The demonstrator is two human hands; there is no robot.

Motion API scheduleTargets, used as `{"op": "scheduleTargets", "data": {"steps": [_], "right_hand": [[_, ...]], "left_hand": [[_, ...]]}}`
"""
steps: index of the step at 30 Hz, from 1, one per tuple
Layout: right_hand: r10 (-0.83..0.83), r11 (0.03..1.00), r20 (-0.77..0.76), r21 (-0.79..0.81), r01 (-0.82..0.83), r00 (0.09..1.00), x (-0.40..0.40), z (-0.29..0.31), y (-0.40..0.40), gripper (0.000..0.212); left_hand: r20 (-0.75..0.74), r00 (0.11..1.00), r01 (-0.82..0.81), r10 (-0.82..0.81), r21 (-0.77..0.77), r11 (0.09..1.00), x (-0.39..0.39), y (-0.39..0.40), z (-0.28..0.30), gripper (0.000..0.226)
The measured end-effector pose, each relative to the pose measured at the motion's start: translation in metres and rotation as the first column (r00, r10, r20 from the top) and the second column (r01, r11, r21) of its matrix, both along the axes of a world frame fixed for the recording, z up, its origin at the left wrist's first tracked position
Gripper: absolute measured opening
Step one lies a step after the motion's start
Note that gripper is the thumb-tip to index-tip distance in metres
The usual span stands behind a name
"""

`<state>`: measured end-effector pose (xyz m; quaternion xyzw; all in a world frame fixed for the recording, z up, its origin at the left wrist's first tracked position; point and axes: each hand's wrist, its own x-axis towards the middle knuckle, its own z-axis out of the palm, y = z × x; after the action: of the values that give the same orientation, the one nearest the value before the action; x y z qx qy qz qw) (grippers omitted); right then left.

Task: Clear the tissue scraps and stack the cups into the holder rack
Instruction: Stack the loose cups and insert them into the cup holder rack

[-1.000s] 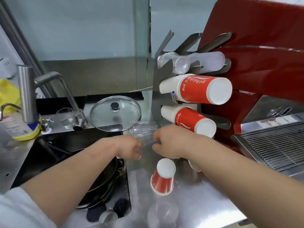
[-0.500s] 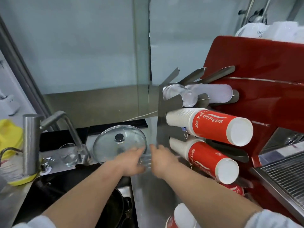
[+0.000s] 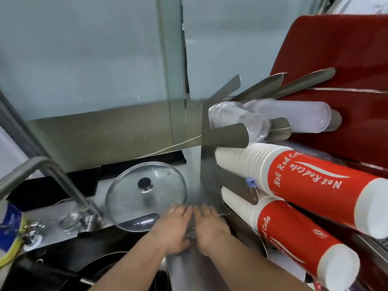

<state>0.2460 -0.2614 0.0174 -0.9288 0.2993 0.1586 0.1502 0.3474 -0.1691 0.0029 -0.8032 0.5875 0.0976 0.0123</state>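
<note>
My left hand (image 3: 175,228) and my right hand (image 3: 211,226) are side by side low on the steel counter, just left of the foot of the metal holder rack (image 3: 206,164). Between them they grip a clear plastic cup (image 3: 192,224), mostly hidden by the fingers. The rack's top slot holds clear cups (image 3: 237,120) and a frosted stack (image 3: 294,116). Below lie two long stacks of red paper cups, an upper one (image 3: 304,179) and a lower one (image 3: 294,244). No tissue scraps are in view.
A glass pot lid (image 3: 144,192) lies just left of my hands. Further left are a steel faucet (image 3: 52,177), a small glass (image 3: 71,219) and a sink holding a dark pan (image 3: 100,267). A red machine (image 3: 346,49) stands behind the rack.
My view has tilted up and closer to the rack. Both hands moved away from me with the clear cup, toward the rack's foot. The single red cup on the counter has left the view.
</note>
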Motion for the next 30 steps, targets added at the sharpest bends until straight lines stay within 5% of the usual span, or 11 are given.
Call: {"op": "scheduleTargets", "data": {"steps": [7, 16, 23, 30], "right_hand": [[-0.043, 0.983, 0.05, -0.175, 0.051, 0.998, 0.009, -0.014, 0.0, 0.074], [0.054, 0.96, 0.098, -0.281, -0.024, 0.994, 0.0, -0.007, 0.003, 0.035], [0.15, 0.956, 0.086, -0.265, -0.123, 0.985, -0.004, 0.029, 0.008, 0.045], [0.363, 0.906, 0.167, -0.292, -0.306, 0.917, -0.007, 0.059, 0.016, 0.059]], "left_hand": [[-0.056, 0.997, -0.056, 0.056, 0.008, 0.998, 0.008, -0.009, -0.006, 0.099], [-0.031, 0.999, -0.028, 0.027, -0.042, 0.999, 0.006, 0.007, -0.004, 0.087], [-0.113, 0.99, -0.091, 0.081, -0.091, 0.992, 0.006, 0.021, 0.007, 0.084], [-0.445, 0.878, -0.278, 0.176, -0.177, 0.944, 0.004, 0.044, 0.007, 0.092]]}}
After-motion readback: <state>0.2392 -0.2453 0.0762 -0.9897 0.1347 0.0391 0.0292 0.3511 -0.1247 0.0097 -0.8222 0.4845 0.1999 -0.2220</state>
